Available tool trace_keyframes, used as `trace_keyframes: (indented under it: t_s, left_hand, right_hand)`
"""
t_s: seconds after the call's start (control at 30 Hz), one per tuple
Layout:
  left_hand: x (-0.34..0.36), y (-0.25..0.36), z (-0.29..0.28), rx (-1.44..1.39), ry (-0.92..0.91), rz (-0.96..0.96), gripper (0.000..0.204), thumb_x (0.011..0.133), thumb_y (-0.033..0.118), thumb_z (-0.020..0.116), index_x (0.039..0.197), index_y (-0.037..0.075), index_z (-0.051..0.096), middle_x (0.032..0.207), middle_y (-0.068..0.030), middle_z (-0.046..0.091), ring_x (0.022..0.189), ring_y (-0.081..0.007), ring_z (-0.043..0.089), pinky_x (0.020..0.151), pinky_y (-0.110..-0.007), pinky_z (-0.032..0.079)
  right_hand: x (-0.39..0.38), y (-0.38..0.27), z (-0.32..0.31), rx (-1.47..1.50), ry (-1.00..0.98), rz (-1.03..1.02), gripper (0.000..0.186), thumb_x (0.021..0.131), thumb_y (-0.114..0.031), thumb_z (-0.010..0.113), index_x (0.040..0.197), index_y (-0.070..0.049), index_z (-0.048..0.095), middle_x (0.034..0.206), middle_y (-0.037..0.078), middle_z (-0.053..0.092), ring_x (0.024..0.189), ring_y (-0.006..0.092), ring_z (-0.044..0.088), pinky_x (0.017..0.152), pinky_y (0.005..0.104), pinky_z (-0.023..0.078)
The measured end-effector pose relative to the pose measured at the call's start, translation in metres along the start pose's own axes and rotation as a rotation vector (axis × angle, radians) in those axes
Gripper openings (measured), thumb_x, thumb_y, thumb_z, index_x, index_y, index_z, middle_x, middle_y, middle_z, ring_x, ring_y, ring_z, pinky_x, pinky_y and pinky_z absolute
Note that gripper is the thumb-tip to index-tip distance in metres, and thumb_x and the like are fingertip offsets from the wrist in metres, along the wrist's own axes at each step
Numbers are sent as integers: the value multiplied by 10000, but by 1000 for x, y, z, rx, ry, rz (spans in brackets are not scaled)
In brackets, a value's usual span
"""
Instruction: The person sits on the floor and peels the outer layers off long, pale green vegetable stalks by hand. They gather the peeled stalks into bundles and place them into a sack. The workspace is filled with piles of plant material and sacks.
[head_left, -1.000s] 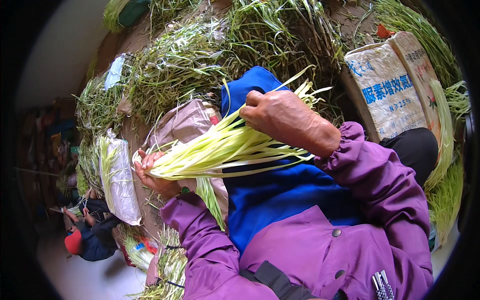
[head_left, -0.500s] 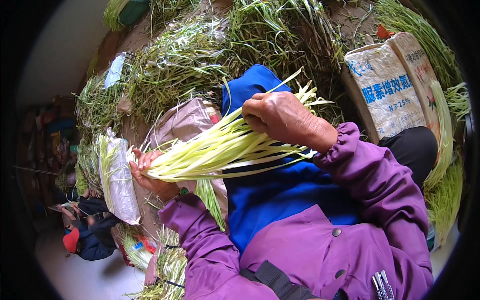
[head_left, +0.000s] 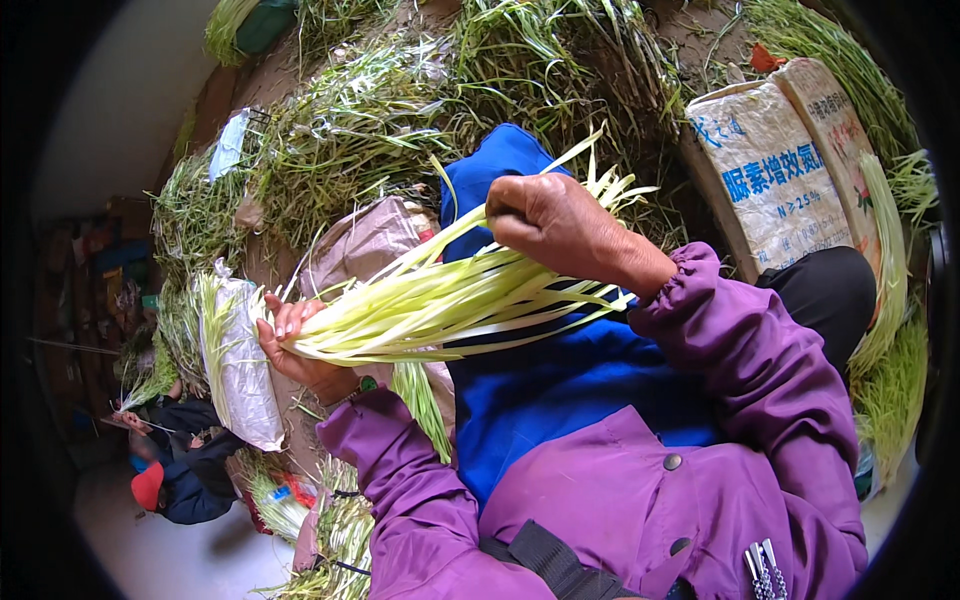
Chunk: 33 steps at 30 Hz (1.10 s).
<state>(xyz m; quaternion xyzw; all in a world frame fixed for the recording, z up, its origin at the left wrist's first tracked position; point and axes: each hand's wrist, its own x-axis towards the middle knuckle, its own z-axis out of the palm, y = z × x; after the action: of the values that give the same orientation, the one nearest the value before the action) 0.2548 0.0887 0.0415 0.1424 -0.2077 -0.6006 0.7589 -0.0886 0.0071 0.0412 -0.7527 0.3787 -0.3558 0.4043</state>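
A bundle of long pale yellow-green leaves, like yellow chives [head_left: 430, 310], stretches slantwise across my lap. My left hand [head_left: 305, 350] is closed round its left end, with the fingers on top. Over the upper right part of the bundle, my right hand [head_left: 565, 225] is a fist. A few leaves run up into it, though its fingertips are hidden. The loose leaf tips fan out beyond and below the right hand. A blue cloth [head_left: 590, 380] covers my lap under the bundle. More green leaves [head_left: 420, 405] hang below my left wrist.
Heaps of uncleaned leaves [head_left: 350, 140] cover the ground ahead. A brownish sack [head_left: 360, 245] lies by my knee. To the left is a white wrapped block [head_left: 250, 365] with pale leaves on it; printed sacks [head_left: 770, 180] stand right. A person in a red cap [head_left: 148, 485] works far left.
My right hand has shifted very slightly, still a fist at the bundle. My left hand keeps its hold. The person at far left has moved their arms and now has leaves by their hands.
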Motion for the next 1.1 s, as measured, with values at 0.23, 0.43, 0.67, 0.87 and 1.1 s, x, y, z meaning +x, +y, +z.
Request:
trace_keyframes:
  t_s: [0.23, 0.43, 0.67, 0.87, 1.1]
  left_hand:
    - [5, -2, 3, 27, -16, -16, 344, 948, 256, 484, 1111, -38, 554, 649, 39, 514, 620, -83, 472, 737, -289, 385]
    - [1, 4, -12, 19, 23, -7, 335, 953, 256, 472, 1120, -26, 542, 650, 37, 512, 632, -86, 484, 744, -298, 385]
    - [-2, 10, -21, 7, 66, -12, 328, 947, 250, 480, 1118, -25, 537, 649, 30, 504, 631, -92, 475, 736, -301, 380]
    - [-1, 13, -26, 40, 48, -4, 351, 953, 263, 470, 1134, -31, 533, 657, 32, 506, 638, -93, 479, 724, -299, 377]
    - [-4, 13, -26, 59, 53, -13, 366, 960, 272, 456, 1143, -33, 540, 658, 30, 509, 640, -96, 483, 721, -301, 375]
  right_hand:
    - [6, 15, -9, 715, 92, 382, 150, 879, -131, 528, 823, -14, 602, 694, 34, 608, 532, 75, 533, 477, 223, 443]
    - [-7, 62, -88, 185, 288, 305, 204, 880, -204, 590, 981, -33, 633, 750, 61, 650, 622, 114, 597, 565, 275, 503]
    - [-23, 83, -101, -534, 170, 8, 320, 799, -127, 678, 1106, -63, 611, 1095, 132, 625, 866, 257, 637, 778, 345, 518]
    - [-6, 93, -68, -390, -70, -22, 191, 797, -154, 619, 963, -62, 645, 844, 153, 633, 830, 331, 627, 745, 414, 498]
    - [-11, 85, -59, -632, -27, -97, 129, 786, -153, 603, 728, -45, 562, 737, 118, 588, 722, 300, 623, 641, 416, 493]
